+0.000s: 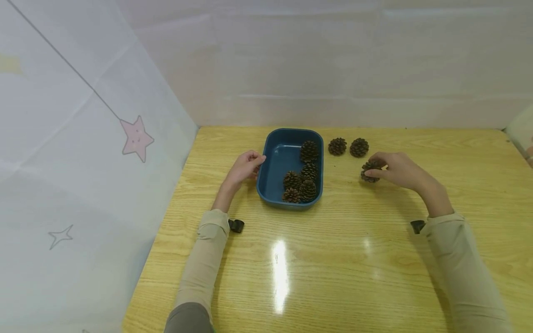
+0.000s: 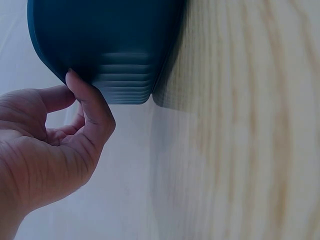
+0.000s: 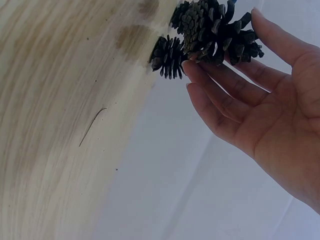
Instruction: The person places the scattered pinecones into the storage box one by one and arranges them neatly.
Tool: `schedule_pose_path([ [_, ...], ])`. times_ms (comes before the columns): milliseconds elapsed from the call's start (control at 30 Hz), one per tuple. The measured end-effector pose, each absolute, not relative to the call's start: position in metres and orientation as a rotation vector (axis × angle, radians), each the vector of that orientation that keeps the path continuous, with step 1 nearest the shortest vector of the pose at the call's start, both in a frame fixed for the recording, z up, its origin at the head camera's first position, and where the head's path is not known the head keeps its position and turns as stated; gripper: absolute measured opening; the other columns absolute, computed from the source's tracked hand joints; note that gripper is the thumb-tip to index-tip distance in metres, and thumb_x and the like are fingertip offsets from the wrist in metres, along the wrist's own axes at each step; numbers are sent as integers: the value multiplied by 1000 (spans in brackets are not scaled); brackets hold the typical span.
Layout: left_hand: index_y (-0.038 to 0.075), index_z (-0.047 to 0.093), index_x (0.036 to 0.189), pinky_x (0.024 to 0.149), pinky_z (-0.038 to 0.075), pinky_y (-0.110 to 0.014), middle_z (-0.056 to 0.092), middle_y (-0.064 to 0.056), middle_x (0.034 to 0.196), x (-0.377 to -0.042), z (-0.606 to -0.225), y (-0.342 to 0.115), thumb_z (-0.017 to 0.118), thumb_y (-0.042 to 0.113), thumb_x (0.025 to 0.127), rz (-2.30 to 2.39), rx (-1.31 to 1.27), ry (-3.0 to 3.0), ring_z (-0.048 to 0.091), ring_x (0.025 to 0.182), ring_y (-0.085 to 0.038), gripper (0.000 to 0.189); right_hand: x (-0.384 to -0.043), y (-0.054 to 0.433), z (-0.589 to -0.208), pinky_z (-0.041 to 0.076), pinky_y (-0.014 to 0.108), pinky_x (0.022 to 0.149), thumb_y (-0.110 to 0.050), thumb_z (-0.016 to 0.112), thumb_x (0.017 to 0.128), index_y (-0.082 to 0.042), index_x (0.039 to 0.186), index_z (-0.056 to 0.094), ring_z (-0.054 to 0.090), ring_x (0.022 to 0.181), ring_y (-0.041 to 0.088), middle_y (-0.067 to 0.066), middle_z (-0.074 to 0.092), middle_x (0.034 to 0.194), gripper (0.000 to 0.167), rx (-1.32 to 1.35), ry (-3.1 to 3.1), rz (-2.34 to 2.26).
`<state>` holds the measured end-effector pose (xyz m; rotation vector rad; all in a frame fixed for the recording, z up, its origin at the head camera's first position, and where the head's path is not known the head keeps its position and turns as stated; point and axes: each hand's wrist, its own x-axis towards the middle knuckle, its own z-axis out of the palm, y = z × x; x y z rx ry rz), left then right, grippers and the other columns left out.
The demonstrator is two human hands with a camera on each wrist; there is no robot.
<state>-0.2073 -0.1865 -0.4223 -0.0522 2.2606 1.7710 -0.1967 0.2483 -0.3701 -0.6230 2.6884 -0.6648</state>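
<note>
A dark blue rectangular bin (image 1: 280,171) stands on the table with several pine cones (image 1: 308,172) gathered along its right side and near corner. My left hand (image 1: 246,167) pinches the bin's left rim between thumb and fingers; the left wrist view shows the thumb and a finger at the bin's ribbed wall (image 2: 125,75). To the right of the bin, my right hand (image 1: 395,170) holds a pine cone (image 1: 368,172) between thumb and fingertips. That held pine cone (image 3: 215,32) appears raised off the table in the right wrist view.
Two loose pine cones, one nearer the bin (image 1: 337,146) and one farther right (image 1: 359,147), lie on the wooden table (image 1: 345,263) near its back edge. A pale cloth wall (image 1: 300,60) rises behind the table, another at the left. Small dark bits dot the tabletop.
</note>
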Motion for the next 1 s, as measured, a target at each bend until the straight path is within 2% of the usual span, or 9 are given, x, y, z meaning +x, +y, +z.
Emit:
schedule_pose_path([
  [400,-3,57,117,67,50,-40,56,-7,91,-207,-424,-187,59,29,108,1787,-49,2251,53,72,-19,34,-198,247,-369,49,63,94,-34,64,105,10,138,54,60,116,50,33,62,128,56,-637,2695,-663],
  [667,-4,58,122,69,50,-42,57,-9,94,-208,-425,-186,59,30,108,1781,-49,2258,53,72,-19,37,-200,246,-368,49,62,94,-35,64,105,10,139,54,60,117,49,32,62,129,57,-642,2690,-665],
  [1000,-3,58,119,67,50,-40,56,-7,91,-207,-425,-187,58,29,108,1786,-52,2254,52,72,-20,33,-202,246,-368,49,63,93,-37,63,105,8,139,54,60,117,49,32,62,129,57,-642,2689,-652],
])
